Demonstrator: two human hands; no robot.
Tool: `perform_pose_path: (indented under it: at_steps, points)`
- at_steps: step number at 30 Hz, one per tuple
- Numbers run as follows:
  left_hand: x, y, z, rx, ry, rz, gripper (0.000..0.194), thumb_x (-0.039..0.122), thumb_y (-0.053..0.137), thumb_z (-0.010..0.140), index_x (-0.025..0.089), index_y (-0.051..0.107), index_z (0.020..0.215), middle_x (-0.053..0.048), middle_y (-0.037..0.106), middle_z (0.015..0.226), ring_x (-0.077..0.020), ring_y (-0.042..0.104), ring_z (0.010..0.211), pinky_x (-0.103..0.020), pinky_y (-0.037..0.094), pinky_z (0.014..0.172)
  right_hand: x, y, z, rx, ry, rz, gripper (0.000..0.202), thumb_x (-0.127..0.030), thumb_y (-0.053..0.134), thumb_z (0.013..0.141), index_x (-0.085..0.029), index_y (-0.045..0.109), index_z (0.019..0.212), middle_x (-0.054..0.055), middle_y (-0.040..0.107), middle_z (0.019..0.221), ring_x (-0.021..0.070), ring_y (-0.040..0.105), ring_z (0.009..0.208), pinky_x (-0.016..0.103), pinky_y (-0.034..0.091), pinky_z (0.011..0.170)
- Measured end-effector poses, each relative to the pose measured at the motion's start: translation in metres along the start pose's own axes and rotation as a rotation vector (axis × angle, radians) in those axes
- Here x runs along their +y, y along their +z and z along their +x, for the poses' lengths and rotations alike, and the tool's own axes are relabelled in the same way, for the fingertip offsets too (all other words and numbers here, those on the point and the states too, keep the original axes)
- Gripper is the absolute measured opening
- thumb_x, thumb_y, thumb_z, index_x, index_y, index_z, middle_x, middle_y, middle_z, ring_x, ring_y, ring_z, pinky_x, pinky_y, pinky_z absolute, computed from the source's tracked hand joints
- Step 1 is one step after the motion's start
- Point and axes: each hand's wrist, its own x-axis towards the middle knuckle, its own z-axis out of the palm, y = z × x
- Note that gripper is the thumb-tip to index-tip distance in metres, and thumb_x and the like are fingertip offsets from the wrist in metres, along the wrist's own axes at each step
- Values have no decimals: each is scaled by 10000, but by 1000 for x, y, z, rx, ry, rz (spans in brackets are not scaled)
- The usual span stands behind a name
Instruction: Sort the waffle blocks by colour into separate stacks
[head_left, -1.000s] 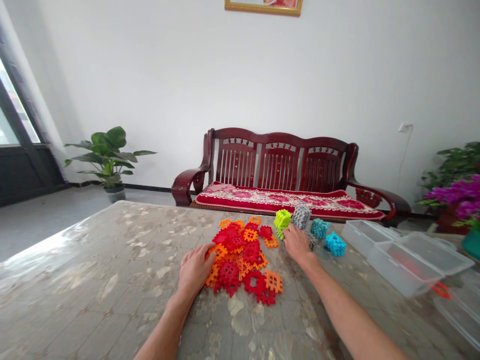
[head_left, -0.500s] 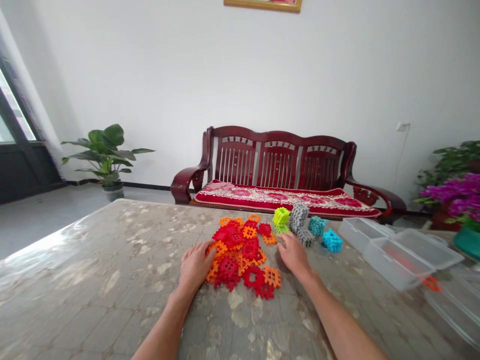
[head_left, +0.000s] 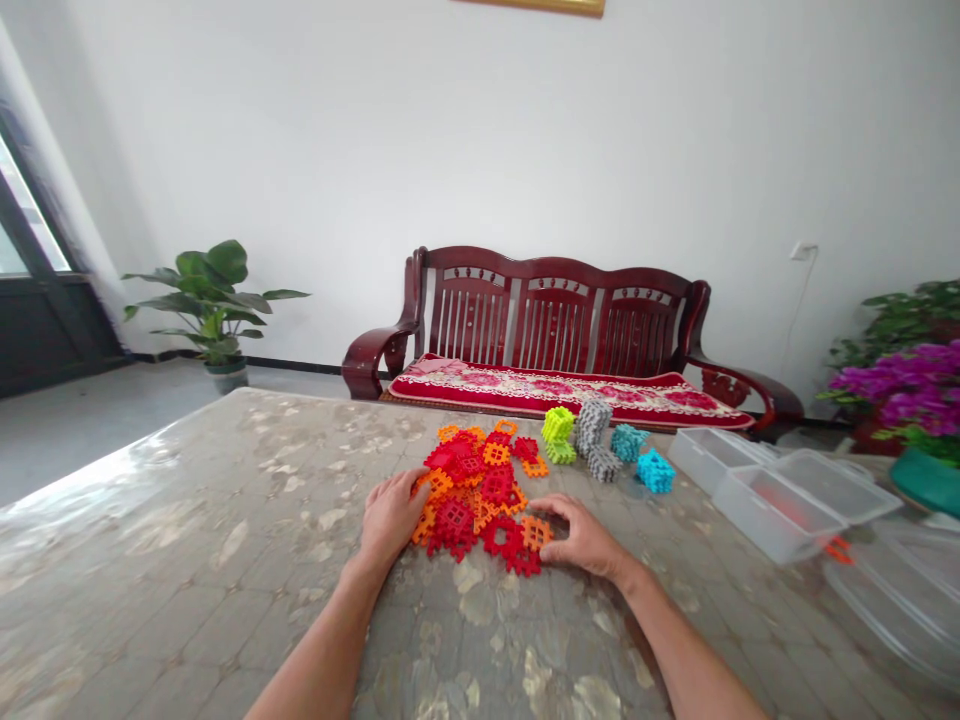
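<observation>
A loose heap of red and orange interlocking plastic squares lies on the table. Along its left edge rests my left hand, palm down, fingers loosely extended against the outer pieces and holding nothing that I can see. On the opposite side, my right hand is open, thumb and fingers spread about the right edge of an orange square piece. The thumb tip is at that piece's lower corner; I cannot tell whether it presses on it. Red pieces lie beside the orange one.
Behind my right hand stand built shapes: a lime-green one, a grey one and blue ones. Clear plastic boxes with open lids sit at the right. A wooden bench is beyond the table.
My right hand has come from the far right of the heap toward me, to the orange square at its near right. My left hand stays at the heap's left edge. The view has shifted slightly.
</observation>
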Motion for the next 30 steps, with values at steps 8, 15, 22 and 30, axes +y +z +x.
perform_pose_path:
  at_steps: [8, 15, 22, 30]
  points:
    - [-1, 0, 1, 8, 12, 4, 389, 370, 387, 922, 290, 634, 1211, -23, 680, 1274, -200, 584, 1206, -374, 347, 1090, 7, 8, 2, 90, 49, 47, 586, -244, 686, 647, -205, 626, 1229, 69, 706, 1101, 216, 639, 986, 383, 481, 934]
    - [-3, 2, 2, 11, 8, 16, 386, 375, 393, 920, 299, 634, 1212, -19, 692, 1253, -187, 597, 1192, -341, 369, 1069, 23, -5, 4, 271, 130, 93, 520, -294, 634, 682, -185, 630, 1189, 76, 713, 1063, 186, 606, 817, 329, 496, 746]
    - [-3, 1, 2, 11, 9, 20, 388, 382, 395, 923, 293, 637, 1213, -23, 685, 1268, -196, 594, 1201, -355, 364, 1081, -10, -13, -10, -133, 92, -182, 673, -413, 835, 549, -241, 638, 1169, 33, 617, 1069, 218, 551, 995, 332, 446, 874]
    - [-3, 1, 2, 14, 9, 19, 381, 369, 403, 916, 289, 639, 1205, -22, 693, 1254, -193, 598, 1192, -346, 373, 1069, -33, -3, -16, -229, 78, -400, 647, -264, 748, 573, -222, 586, 1198, 58, 568, 1155, 233, 532, 1085, 337, 414, 962]
